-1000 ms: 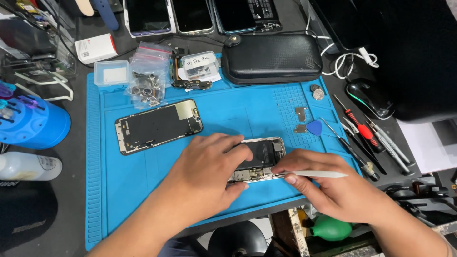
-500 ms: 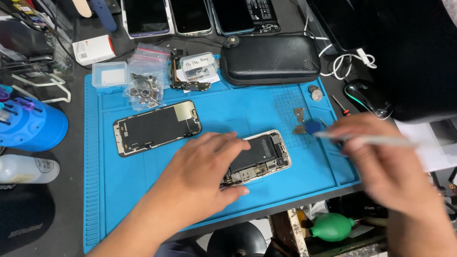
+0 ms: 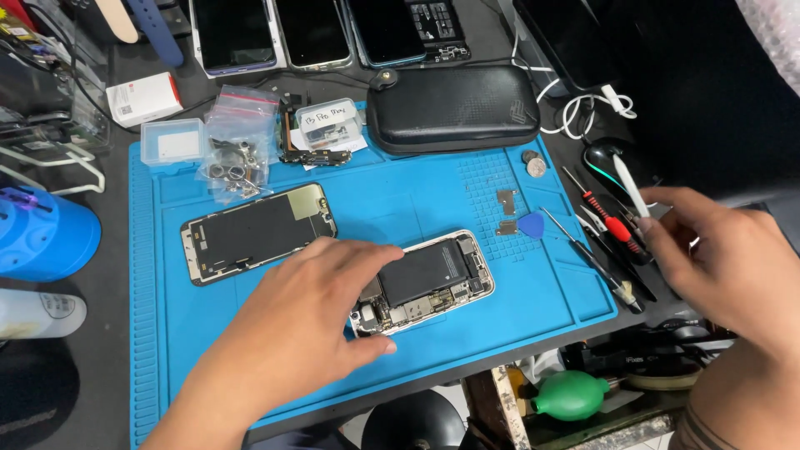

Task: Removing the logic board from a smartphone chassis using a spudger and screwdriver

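An opened phone body (image 3: 433, 279) with its battery and boards exposed lies on a blue work mat (image 3: 392, 200). My left hand (image 3: 308, 317) rests on the phone's left end, thumb below and fingers above. To the left of it lies the detached screen panel (image 3: 254, 232), face down. My right hand (image 3: 721, 258) is off the mat's right edge, over a row of screwdrivers (image 3: 612, 229), and holds a thin white tool (image 3: 631, 185) between its fingertips.
Small metal plates (image 3: 506, 212) and a blue pick (image 3: 531, 223) lie right of the phone. Bags of parts (image 3: 237, 146), small boxes (image 3: 171, 142) and a black case (image 3: 454, 107) line the mat's far edge. Several phones (image 3: 312, 32) lie behind. A blue cylinder (image 3: 42, 233) stands at left.
My right hand has left the phone's right end and moved right and up with the white tool to the screwdrivers. My left hand stays on the phone.
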